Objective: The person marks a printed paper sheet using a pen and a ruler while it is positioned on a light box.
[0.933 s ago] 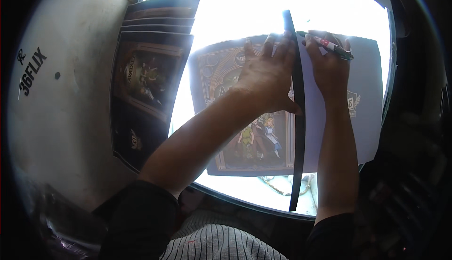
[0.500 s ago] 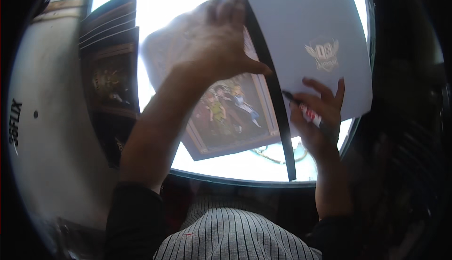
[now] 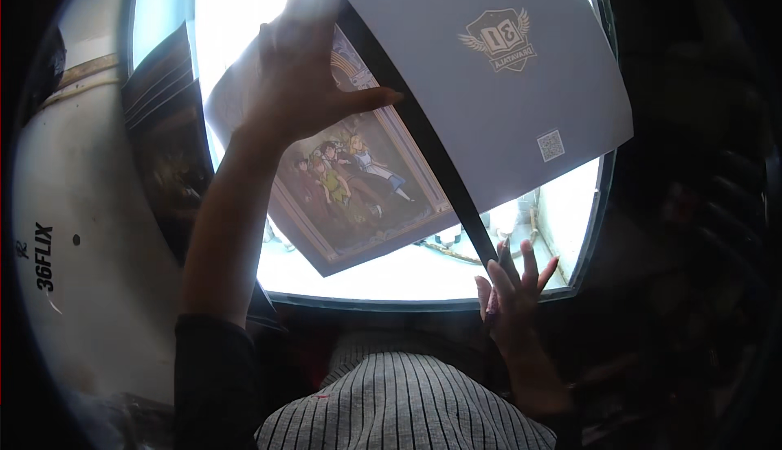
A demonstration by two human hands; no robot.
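A large printed cover sheet (image 3: 489, 136) lies tilted on a brightly lit glass light table (image 3: 387, 283). Its left part carries a framed picture of several cartoon figures; the right part is grey with a winged crest and a square code. A long black strip (image 3: 423, 136) runs slantwise across the sheet's middle. Over the strip's upper part my left hand (image 3: 301, 83) is spread, thumb stretched onto the strip, its other fingertips blurred by glare. My right hand (image 3: 515, 295) is at the strip's lower end, several fingers raised, with a marker pen (image 3: 492, 305) partly hidden in it.
Dark printed sheets (image 3: 167, 140) lie overlapped at the light table's left edge. Farther left is a pale surface (image 3: 90, 311) with black lettering. Lamps and a cord (image 3: 448, 240) show through the glass beneath.
My right hand has moved from beside the strip's middle down to its lower end. The sheet, the strip and my left hand appear farther left in the picture, and the view has shifted.
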